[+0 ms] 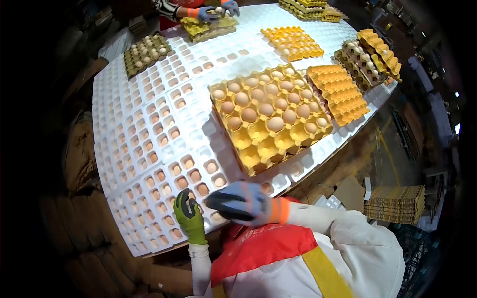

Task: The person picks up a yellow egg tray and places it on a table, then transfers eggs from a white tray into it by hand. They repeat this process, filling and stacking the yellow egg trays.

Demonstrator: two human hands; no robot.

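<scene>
My left hand [189, 216], in a green glove with dark fingertips, is at the near edge of the white foam trays [198, 124]. Its fingers curve around an egg [191, 197], low over a tray cell. Close on its right is my right hand [243, 202], in a blue-grey glove with dark fingers and an orange cuff. Motion smears those fingers, so whatever they hold is hidden. Beyond my hands, a stacked yellow egg tray [251, 157] carries brown eggs [275, 123] in its far rows; its near cells are bare.
An orange tray stack [338, 94] stands right of the yellow one. Farther back are another orange tray [293, 42] and a green egg tray [145, 53]. Another person's gloved hands [207, 14] work over trays at the far edge. Stacked trays [396, 203] sit below right.
</scene>
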